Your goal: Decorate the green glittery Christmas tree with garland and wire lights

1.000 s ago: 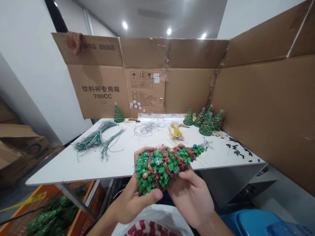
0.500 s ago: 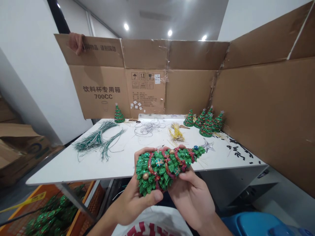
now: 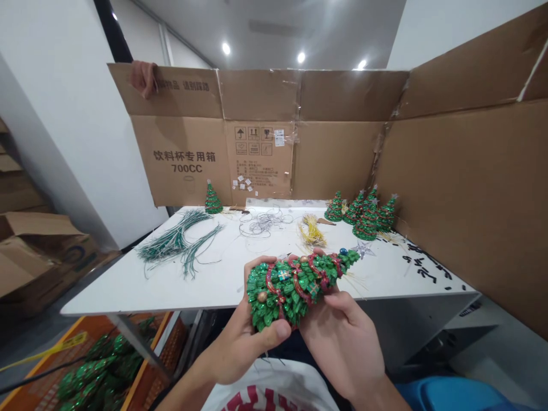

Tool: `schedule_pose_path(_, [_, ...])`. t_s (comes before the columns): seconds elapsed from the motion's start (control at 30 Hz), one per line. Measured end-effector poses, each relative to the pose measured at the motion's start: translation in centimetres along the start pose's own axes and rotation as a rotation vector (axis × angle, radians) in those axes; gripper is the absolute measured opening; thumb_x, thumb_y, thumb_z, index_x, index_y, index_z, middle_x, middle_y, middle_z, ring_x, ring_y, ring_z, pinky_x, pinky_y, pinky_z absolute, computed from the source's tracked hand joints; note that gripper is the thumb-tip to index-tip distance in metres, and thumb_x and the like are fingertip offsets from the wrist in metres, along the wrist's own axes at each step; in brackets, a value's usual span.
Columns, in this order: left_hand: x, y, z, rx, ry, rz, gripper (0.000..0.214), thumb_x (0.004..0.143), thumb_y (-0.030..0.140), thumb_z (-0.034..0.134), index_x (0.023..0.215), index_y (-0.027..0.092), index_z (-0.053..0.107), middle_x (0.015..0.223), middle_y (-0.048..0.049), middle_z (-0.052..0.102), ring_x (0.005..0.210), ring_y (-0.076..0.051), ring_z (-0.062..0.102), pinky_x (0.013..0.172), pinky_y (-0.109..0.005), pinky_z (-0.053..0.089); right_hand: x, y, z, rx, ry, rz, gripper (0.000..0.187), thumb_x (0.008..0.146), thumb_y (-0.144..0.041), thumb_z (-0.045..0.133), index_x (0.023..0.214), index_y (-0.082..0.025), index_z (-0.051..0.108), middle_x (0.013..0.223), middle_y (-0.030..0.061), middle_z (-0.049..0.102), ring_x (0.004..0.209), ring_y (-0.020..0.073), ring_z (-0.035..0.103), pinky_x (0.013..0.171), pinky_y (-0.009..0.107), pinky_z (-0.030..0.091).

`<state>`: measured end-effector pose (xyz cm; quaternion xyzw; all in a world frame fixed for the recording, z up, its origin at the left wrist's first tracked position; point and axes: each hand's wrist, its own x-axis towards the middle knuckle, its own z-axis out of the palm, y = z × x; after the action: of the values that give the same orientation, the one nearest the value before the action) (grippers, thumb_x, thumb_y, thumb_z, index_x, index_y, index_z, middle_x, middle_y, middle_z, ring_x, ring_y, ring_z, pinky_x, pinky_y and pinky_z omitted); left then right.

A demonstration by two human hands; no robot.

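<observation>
A small decorated Christmas tree [image 3: 295,285] lies tilted in both my hands, its silver star [image 3: 363,249] pointing to the right. Red garlands, gold and blue balls and tiny gift boxes cover its green, glittery branches. My left hand [image 3: 252,331] is wrapped around the wide base, thumb in front and fingers behind. Under the tree's narrower half, my right hand [image 3: 342,337] cups it, with the thumb along the near side. Part of the right fingers is hidden behind the tree.
Green wire bundles [image 3: 171,240], tangled thin wire [image 3: 263,221] and yellow strands [image 3: 312,231] lie on the white table [image 3: 107,285]. Several trees [image 3: 366,222] stand at the back right, one tree [image 3: 213,198] at the left. Cardboard walls [image 3: 261,94] surround it. An orange crate [image 3: 145,377] holds wrapped trees.
The whole scene has shifted slightly right in view. Both hands keep hold of the tree, which shows nearly the same tilt.
</observation>
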<state>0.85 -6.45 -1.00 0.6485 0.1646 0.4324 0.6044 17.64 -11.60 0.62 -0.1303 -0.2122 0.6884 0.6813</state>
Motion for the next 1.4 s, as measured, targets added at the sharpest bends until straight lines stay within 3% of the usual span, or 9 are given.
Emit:
schedule_pose_path(0.17, [-0.09, -0.19, -0.08, 0.001, 0.012, -0.016, 0.085, 0.098, 0.050, 0.080, 0.169, 0.028, 0.038, 0.157, -0.0143, 0.062, 0.160, -0.037, 0.043, 0.131, -0.049, 0.039, 0.20, 0.20, -0.03, -0.023, 0.045, -0.010, 0.058, 0.083, -0.027, 0.077, 0.139, -0.042, 0.074, 0.137, -0.0044, 0.081, 0.138, 0.0287, 0.068, 0.130, 0.056, 0.040])
schedule_pose_path(0.33, [-0.13, -0.33, -0.13, -0.005, 0.016, -0.018, 0.087, 0.099, 0.050, 0.079, 0.170, 0.028, 0.035, 0.159, -0.0146, 0.061, 0.159, -0.037, 0.046, 0.132, -0.047, 0.039, 0.20, 0.45, -0.38, -0.026, 0.057, -0.024, 0.061, 0.083, -0.028, 0.085, 0.139, -0.049, 0.073, 0.141, -0.0078, 0.078, 0.137, 0.0279, 0.069, 0.130, 0.055, 0.039])
schedule_pose_path(0.7, [-0.10, 0.10, 0.19, -0.129, -0.009, -0.041, 0.099, 0.099, 0.045, 0.080, 0.175, 0.035, 0.017, 0.168, -0.0158, 0.053, 0.153, -0.038, 0.055, 0.129, -0.050, 0.045, 0.29, 0.69, -0.34, -0.026, 0.029, -0.032, 0.059, 0.084, -0.029, 0.086, 0.138, -0.049, 0.073, 0.143, -0.0060, 0.077, 0.139, 0.0291, 0.067, 0.128, 0.057, 0.042])
schedule_pose_path(0.97, [-0.42, -0.43, -0.56, -0.022, 0.020, -0.056, 0.083, 0.101, 0.048, 0.077, 0.171, 0.028, 0.036, 0.158, -0.0139, 0.064, 0.159, -0.036, 0.048, 0.132, -0.047, 0.041, 0.32, 0.41, -0.32, -0.017, 0.021, -0.021, 0.065, 0.082, -0.023, 0.088, 0.139, -0.049, 0.072, 0.139, -0.0057, 0.079, 0.136, 0.0280, 0.069, 0.128, 0.057, 0.042])
schedule_pose_path(1.2, [-0.30, 0.17, -0.36, 0.013, -0.005, -0.070, 0.080, 0.099, 0.053, 0.076, 0.167, 0.025, 0.045, 0.153, -0.0136, 0.069, 0.159, -0.038, 0.048, 0.134, -0.054, 0.036, 0.21, 0.34, -0.08, 0.005, 0.008, -0.023, 0.066, 0.083, -0.020, 0.086, 0.141, -0.048, 0.071, 0.139, -0.0049, 0.080, 0.131, 0.0259, 0.072, 0.128, 0.055, 0.042])
schedule_pose_path(1.4, [-0.60, 0.03, -0.49, 0.077, -0.014, -0.079, 0.079, 0.100, 0.058, 0.072, 0.167, 0.026, 0.046, 0.164, -0.0148, 0.059, 0.163, -0.042, 0.039, 0.135, -0.058, 0.035, 0.05, 0.44, 0.24, 0.017, -0.016, -0.005, 0.064, 0.084, -0.022, 0.085, 0.141, -0.049, 0.072, 0.139, -0.0057, 0.080, 0.134, 0.0273, 0.071, 0.128, 0.055, 0.042])
